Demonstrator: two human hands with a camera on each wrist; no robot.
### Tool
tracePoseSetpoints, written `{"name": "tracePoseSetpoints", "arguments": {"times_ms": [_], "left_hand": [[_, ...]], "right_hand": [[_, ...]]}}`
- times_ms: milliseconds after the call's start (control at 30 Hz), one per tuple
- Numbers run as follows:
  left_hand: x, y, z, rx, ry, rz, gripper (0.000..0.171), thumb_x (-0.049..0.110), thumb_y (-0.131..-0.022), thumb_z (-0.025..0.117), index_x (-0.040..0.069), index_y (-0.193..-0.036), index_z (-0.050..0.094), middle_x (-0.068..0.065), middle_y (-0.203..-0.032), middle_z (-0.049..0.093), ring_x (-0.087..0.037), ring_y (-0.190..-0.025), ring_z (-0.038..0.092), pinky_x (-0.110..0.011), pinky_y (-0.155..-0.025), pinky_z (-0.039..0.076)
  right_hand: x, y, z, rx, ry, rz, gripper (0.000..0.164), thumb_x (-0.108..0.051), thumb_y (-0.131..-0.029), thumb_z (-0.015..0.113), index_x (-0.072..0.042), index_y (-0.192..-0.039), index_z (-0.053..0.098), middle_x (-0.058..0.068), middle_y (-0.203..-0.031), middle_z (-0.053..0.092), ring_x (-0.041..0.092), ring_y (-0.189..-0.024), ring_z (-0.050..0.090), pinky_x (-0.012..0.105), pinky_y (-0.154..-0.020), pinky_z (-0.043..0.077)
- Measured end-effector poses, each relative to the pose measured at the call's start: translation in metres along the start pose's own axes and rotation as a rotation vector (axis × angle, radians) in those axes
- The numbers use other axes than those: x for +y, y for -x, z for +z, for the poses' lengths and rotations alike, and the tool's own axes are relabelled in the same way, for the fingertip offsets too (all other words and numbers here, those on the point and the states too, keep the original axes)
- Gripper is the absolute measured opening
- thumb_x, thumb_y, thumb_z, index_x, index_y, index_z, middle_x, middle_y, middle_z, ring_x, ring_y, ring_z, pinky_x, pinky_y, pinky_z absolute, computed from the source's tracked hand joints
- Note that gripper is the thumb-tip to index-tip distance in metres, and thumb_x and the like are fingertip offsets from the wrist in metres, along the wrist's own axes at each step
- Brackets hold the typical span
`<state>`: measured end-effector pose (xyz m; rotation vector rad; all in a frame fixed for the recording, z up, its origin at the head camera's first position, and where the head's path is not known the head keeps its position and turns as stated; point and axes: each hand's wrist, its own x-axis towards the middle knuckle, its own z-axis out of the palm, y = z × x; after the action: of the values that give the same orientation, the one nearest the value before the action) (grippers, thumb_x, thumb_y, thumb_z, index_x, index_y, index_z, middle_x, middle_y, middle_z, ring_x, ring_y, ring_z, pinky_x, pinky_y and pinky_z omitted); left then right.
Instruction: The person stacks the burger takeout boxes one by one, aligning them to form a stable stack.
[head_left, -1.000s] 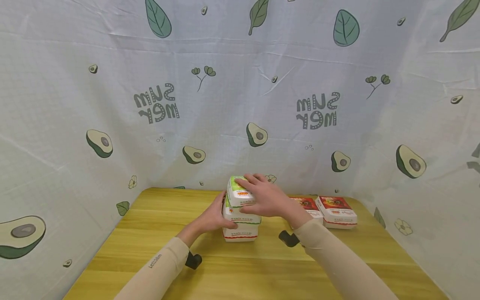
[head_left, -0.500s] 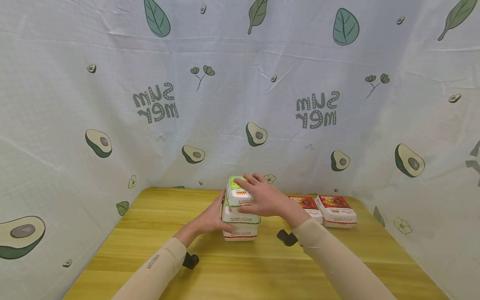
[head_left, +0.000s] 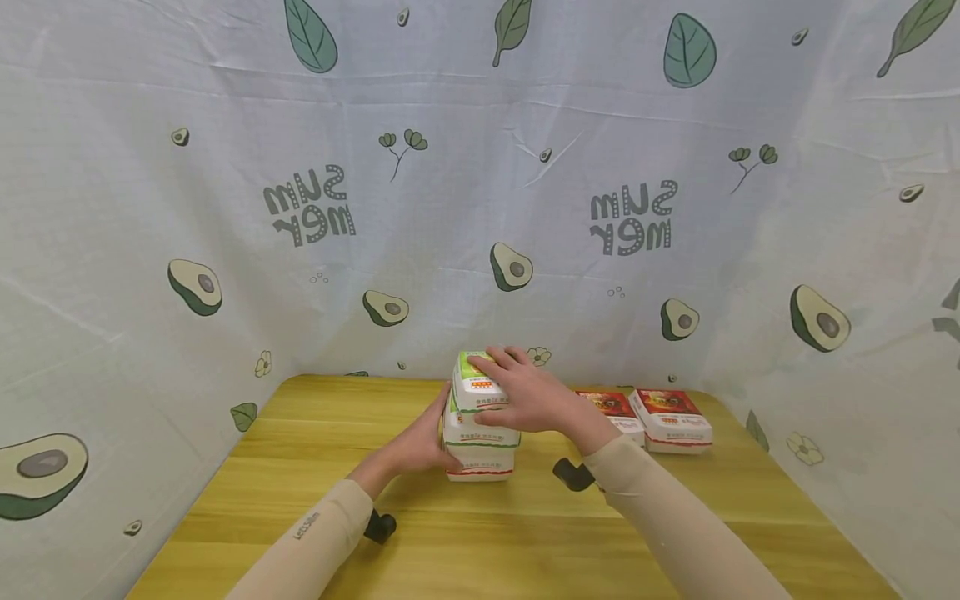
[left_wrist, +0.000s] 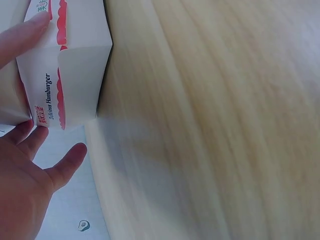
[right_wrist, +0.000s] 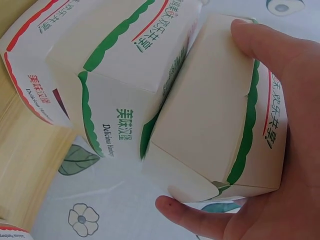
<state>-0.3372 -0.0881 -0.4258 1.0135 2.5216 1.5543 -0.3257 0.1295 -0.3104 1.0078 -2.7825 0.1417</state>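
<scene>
My feed: left hand low, right hand high.
The left hand grasps a white card burger box with red scalloped trim, thumb in front, on the yellow wooden counter. On this red-trimmed box sits a white card box with green trim; highest above it, I see the right hand grasping a green-topped white card box. To the red-trimmed box's right stand two red-topped white card boxes.
</scene>
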Motion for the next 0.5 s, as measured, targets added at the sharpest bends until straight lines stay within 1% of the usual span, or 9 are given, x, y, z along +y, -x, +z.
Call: {"name": "tracePoseSetpoints", "arguments": {"times_ms": [133,200,300,400,500], "left_hand": [[-0.013,-0.004,0.001,0.012,-0.045,-0.006,0.134,0.007,-0.053,0.089,0.041,-0.144,-0.003,0.016,-0.135,0.036,-0.007,-0.124,0.038,-0.043,-0.105,0.028],[-0.012,-0.003,0.001,0.014,-0.041,-0.005,0.133,0.007,-0.053,0.089,0.043,-0.143,-0.002,0.016,-0.134,0.036,-0.007,-0.123,0.039,-0.042,-0.105,0.028],[-0.008,-0.002,0.0,0.002,0.011,0.016,0.129,0.005,-0.055,0.088,0.041,-0.143,0.002,0.013,-0.132,0.041,-0.009,-0.12,0.043,-0.043,-0.103,0.03],[-0.002,0.0,-0.001,-0.024,0.087,0.029,0.121,0.006,-0.059,0.086,0.039,-0.143,0.005,0.009,-0.127,0.049,-0.012,-0.114,0.052,-0.041,-0.099,0.036],[0.003,0.002,-0.002,-0.042,0.127,0.019,0.117,0.008,-0.063,0.085,0.039,-0.142,0.005,0.007,-0.123,0.055,-0.013,-0.107,0.058,-0.038,-0.096,0.04]], "right_hand": [[-0.002,0.0,-0.001,-0.003,0.008,0.003,0.085,-0.068,-0.075,0.057,-0.039,-0.146,0.02,-0.003,-0.151,0.021,0.027,-0.134,0.022,0.052,-0.089,0.043],[-0.002,-0.001,-0.002,-0.005,0.012,0.003,0.085,-0.068,-0.075,0.057,-0.039,-0.146,0.02,-0.003,-0.151,0.022,0.027,-0.134,0.023,0.052,-0.089,0.043],[-0.003,-0.001,-0.001,-0.007,0.014,0.002,0.085,-0.068,-0.075,0.057,-0.038,-0.146,0.02,0.0,-0.151,0.023,0.029,-0.135,0.022,0.053,-0.089,0.043],[-0.003,0.0,-0.002,-0.009,0.008,0.006,0.084,-0.067,-0.076,0.057,-0.038,-0.146,0.02,0.001,-0.151,0.023,0.03,-0.136,0.021,0.054,-0.09,0.042],[-0.003,0.0,-0.002,-0.006,0.003,0.007,0.084,-0.066,-0.076,0.058,-0.038,-0.146,0.02,0.001,-0.152,0.023,0.029,-0.136,0.021,0.054,-0.09,0.041]]}}
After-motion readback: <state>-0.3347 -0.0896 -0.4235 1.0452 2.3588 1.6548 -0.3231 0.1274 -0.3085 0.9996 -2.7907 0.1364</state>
